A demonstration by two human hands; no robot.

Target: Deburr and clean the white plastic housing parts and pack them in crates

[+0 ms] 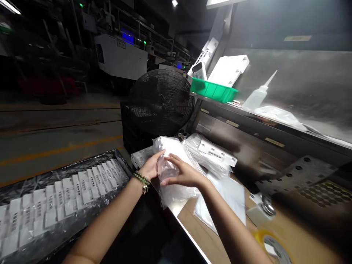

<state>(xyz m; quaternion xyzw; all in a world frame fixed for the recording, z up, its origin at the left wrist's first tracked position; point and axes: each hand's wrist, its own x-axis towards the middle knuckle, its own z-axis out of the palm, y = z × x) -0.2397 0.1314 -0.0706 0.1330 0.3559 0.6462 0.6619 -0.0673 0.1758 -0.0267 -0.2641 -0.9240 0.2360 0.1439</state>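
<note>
A clear plastic bag [168, 169] with a white flat part [173, 145] inside lies at the near-left end of the workbench. My left hand [151, 165], with a beaded bracelet at its wrist, grips the bag's left edge. From the right, my right hand [187, 174] holds the crumpled film, its thumb below and its curved fingers above. Its palm side is partly hidden. Just behind it, more bagged white parts lie in a pile, with a slotted white part [217, 152] on top. Flat plastic bags [229, 200] are stacked under my right forearm.
At left, a black-lined crate [117, 156] holds a row of bagged white parts. A large black fan [162, 102] stands behind the bench. A green tray [213, 90] and a squeeze bottle [257, 97] sit on the shelf. A tape roll [275, 247] and a small dispenser bottle [261, 211] are at right.
</note>
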